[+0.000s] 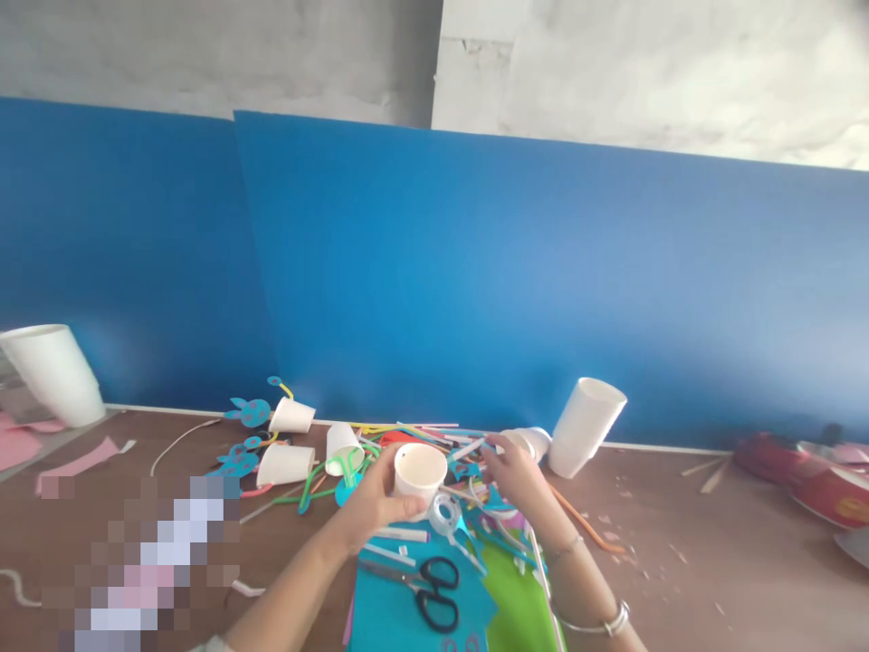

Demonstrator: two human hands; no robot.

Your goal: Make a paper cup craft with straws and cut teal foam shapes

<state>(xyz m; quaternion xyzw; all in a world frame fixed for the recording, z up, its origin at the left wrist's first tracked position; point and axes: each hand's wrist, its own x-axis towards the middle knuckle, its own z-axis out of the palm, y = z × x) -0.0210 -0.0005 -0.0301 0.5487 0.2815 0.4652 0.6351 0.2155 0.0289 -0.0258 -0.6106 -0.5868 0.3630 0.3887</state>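
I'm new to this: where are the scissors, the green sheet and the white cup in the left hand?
White cup [421, 466]: head view, on its inside.
Scissors [409, 580]: head view, near where blades meet handles.
Green sheet [516, 602]: head view, on its bare lower part.

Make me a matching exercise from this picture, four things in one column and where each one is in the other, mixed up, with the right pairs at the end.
Things:
1. Scissors
2. Single upright cup
3. Silver bangle
4. Green sheet

Places:
A. Around the right forearm
B. Partly showing right of the blue sheet
C. Lying on the blue sheet
D. In the left hand

Pairs: 1-C, 2-D, 3-A, 4-B
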